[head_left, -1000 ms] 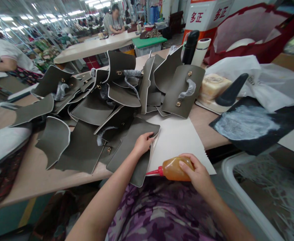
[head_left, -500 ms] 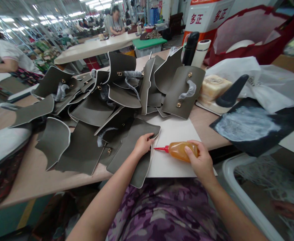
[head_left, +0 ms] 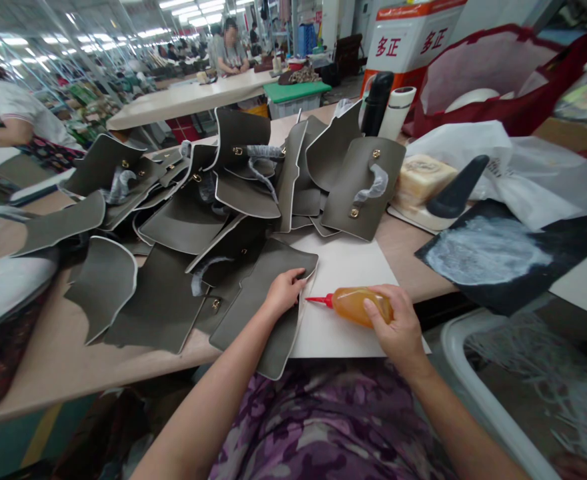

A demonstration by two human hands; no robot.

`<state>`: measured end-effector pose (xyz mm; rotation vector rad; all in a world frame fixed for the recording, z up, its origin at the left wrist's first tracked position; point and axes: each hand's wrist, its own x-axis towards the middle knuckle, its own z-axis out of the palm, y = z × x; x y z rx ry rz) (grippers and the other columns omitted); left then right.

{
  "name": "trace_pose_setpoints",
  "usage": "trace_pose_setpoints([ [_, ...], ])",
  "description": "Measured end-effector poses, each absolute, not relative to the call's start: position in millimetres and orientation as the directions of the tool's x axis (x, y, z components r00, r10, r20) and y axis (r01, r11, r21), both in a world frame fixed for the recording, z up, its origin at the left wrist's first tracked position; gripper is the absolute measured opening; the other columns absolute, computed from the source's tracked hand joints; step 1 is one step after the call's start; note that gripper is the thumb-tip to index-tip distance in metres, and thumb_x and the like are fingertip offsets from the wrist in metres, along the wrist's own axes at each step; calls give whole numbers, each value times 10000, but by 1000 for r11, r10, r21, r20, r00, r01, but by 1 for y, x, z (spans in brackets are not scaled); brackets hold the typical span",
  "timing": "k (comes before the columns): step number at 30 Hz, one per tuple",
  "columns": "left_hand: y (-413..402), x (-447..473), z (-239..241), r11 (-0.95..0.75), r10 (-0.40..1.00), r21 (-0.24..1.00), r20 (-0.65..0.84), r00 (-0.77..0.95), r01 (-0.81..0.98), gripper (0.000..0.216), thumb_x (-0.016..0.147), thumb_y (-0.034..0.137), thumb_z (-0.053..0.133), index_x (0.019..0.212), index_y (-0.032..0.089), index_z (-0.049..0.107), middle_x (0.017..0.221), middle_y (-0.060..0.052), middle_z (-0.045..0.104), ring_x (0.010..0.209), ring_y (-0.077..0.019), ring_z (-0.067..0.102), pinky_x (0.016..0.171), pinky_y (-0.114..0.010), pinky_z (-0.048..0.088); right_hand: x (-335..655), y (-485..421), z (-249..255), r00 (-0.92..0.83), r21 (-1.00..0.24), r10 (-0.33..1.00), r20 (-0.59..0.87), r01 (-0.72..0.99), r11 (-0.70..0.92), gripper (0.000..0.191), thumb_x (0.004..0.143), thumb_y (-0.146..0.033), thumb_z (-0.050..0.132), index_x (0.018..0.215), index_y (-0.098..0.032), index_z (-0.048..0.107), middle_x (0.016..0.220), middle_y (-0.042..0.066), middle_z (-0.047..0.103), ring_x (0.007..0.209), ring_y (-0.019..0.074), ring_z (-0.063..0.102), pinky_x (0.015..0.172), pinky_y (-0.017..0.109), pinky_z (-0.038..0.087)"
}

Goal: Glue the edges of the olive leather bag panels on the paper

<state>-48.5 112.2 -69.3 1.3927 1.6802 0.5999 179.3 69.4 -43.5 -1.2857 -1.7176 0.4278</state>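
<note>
My left hand (head_left: 284, 291) pinches the right edge of a dark olive leather panel (head_left: 258, 303) with a white border, which lies at the table's front edge. My right hand (head_left: 398, 327) is closed round an amber squeeze bottle (head_left: 358, 305) with a red nozzle. The nozzle tip points left and sits close to my left fingers, just at the panel's edge. Both lie over a white sheet (head_left: 346, 277) on the table.
Several more olive panels with brass studs (head_left: 198, 193) are heaped across the table. A black board smeared with white paste (head_left: 493, 257), a black cone (head_left: 456, 188), a yellowish block (head_left: 423, 179), plastic bags and two flasks (head_left: 386, 103) stand right. Other people sit at far tables.
My right hand has lifted the bottle from near my lap onto the white sheet and swung its nozzle left towards the panel edge. My left hand has stayed on the panel.
</note>
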Motion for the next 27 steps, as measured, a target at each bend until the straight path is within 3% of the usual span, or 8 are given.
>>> trace_pose_setpoints([
  [7, 112, -49, -69, 256, 957, 796, -289, -28, 548, 401, 821, 300, 489, 1209, 199, 492, 645, 31, 557, 355, -37, 409, 386, -175, 362, 173, 46, -39, -137, -849, 962, 238, 452, 274, 178, 817, -344, 472, 943, -228, 520, 932, 53, 534, 906, 210, 509, 826, 364, 410],
  [14, 111, -48, -70, 249, 959, 790, -284, -26, 561, 394, 825, 292, 471, 1206, 193, 492, 673, 23, 568, 371, -40, 426, 396, -171, 369, 172, 38, -39, -158, -938, 985, -71, 347, -12, 255, 777, -406, 497, 937, -211, 528, 924, 37, 577, 861, 207, 544, 809, 341, 417],
  [21, 111, -47, -71, 217, 970, 765, -236, -50, 606, 388, 822, 300, 474, 1195, 195, 497, 686, 17, 595, 407, -58, 460, 450, -188, 388, 179, 45, -42, -179, -960, 964, -196, 234, -152, 285, 738, -424, 540, 912, -199, 549, 850, 26, 598, 776, 201, 553, 694, 315, 449],
  [24, 109, -45, -71, 198, 977, 751, -204, -64, 630, 384, 823, 293, 468, 1190, 183, 495, 714, 10, 602, 440, -65, 486, 489, -193, 406, 191, 57, -46, -139, -965, 958, -252, 111, -238, 291, 699, -414, 591, 892, -199, 557, 827, 22, 606, 745, 200, 563, 627, 296, 457],
  [27, 107, -43, -69, 174, 982, 734, -179, -60, 656, 379, 824, 282, 458, 1187, 179, 481, 718, 18, 594, 467, -69, 514, 519, -191, 416, 205, 73, -51, -37, -919, 927, -373, -125, -374, 295, 663, -391, 628, 896, -224, 560, 781, 8, 617, 626, 190, 572, 463, 263, 429],
])
